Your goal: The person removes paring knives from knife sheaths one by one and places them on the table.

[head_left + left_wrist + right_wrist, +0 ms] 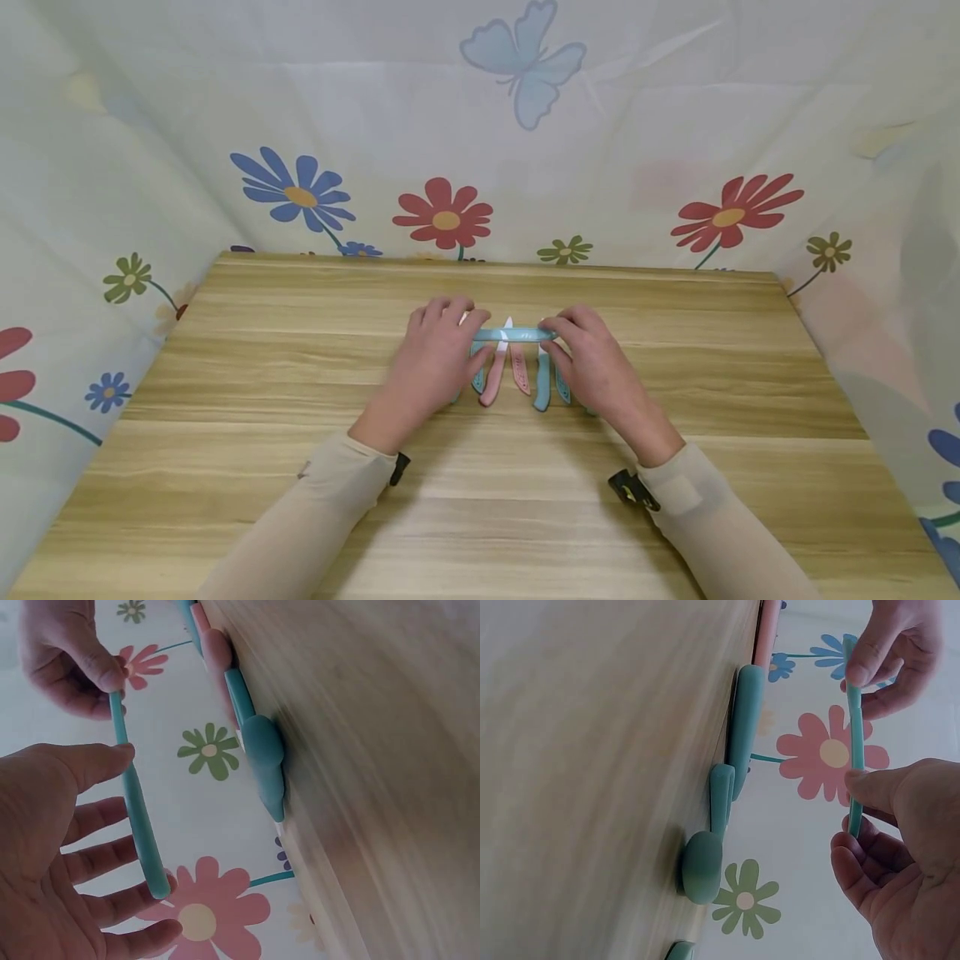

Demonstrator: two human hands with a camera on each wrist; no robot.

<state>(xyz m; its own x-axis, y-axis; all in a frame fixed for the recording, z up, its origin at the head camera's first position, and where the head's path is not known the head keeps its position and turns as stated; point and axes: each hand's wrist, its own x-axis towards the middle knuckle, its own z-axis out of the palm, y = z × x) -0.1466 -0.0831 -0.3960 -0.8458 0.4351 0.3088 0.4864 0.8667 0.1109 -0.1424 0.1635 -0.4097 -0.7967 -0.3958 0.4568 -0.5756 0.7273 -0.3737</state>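
Both hands hold a slim teal knife (513,334) crosswise above the table, apparently with its sheath on. My left hand (442,350) pinches the thicker handle end, its other fingers spread behind the handle in the left wrist view. My right hand (596,354) pinches the opposite end between thumb and fingers. Below lie a pink-handled knife (492,379) with a white blade, a pink sheath (521,371), a teal-handled knife (542,383) and a teal sheath (562,387). Another teal sheath (477,380) lies partly hidden by my left hand.
The wooden table (480,517) reaches back to a hanging cloth (360,108) printed with flowers and a butterfly. In the wrist views, rounded teal pieces (262,742) rest on the tabletop beside the knives; their kind is unclear.
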